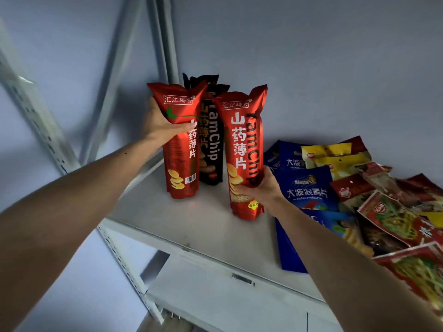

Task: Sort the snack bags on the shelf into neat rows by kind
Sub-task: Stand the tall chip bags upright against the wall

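On the white metal shelf [206, 226], items left to right. Left hand [159, 123]: at 9 o'clock of the left red yam-chip bag [179, 149], thumb curled across its front, remaining fingers hidden behind it; the bag stands upright, base on the shelf. Black yam-chip bags [212, 140]: upright at 12 o'clock behind the red pair, against the wall, largely hidden; their number is hard to make out. Right red yam-chip bag [242, 149]: upright, glossy foil, crimped top; right hand [260, 188] grips its lower part from 3 o'clock, fingertips wrapped over the front. Bare shelf surface lies open at 6 o'clock, toward the front edge. Blue bags [306, 188]: flat, overlapping, partly under the right forearm. Yellow bags [328, 156] and red-edged clear packets [393, 219]: heaped at 3 o'clock, cut off by the frame's right edge.
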`<action>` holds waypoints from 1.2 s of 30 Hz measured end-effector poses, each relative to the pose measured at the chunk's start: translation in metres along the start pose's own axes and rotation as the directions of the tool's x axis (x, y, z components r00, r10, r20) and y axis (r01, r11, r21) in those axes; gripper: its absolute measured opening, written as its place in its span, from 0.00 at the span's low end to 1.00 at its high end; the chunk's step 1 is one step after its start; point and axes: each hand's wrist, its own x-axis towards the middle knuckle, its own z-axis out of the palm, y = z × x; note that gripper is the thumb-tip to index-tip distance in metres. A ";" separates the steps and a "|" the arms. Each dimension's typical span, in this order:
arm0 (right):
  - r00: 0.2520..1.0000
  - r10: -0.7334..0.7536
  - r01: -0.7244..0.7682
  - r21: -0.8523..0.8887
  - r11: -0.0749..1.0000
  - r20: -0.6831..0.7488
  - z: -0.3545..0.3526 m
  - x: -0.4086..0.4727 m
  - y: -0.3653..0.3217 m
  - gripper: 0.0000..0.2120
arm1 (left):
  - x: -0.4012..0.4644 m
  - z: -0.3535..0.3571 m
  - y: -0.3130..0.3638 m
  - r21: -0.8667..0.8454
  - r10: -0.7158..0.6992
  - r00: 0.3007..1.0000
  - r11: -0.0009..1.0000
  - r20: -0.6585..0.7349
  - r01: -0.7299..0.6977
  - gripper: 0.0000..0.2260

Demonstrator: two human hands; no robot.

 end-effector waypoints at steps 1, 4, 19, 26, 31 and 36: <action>1.000 0.004 -0.004 0.018 1.000 -0.003 0.007 0.004 -0.001 0.45 | 0.004 -0.003 -0.007 -0.007 0.001 1.000 1.000 0.016 -0.001 0.44; 1.000 0.005 -0.006 0.050 0.999 0.013 0.027 0.016 -0.006 0.45 | 0.017 -0.009 -0.027 -0.032 -0.011 1.000 0.999 0.027 0.012 0.47; 0.979 0.091 -0.065 -0.143 0.988 0.185 0.085 0.023 -0.020 0.45 | 0.046 -0.043 -0.082 0.145 -0.061 0.971 0.989 0.231 0.027 0.50; 0.977 0.168 -0.133 -0.249 0.959 0.128 0.054 -0.004 -0.003 0.37 | -0.005 -0.042 -0.064 0.481 -0.316 0.873 0.870 0.370 0.111 0.32; 0.996 0.067 -0.044 -0.315 0.948 0.061 0.012 -0.035 0.018 0.34 | -0.050 -0.019 -0.058 0.671 -0.423 0.813 0.739 0.401 0.054 0.33; 0.999 -0.028 0.039 -0.432 0.901 0.031 -0.041 -0.073 0.036 0.32 | -0.109 0.033 -0.033 0.708 -0.436 0.716 0.697 0.545 -0.114 0.31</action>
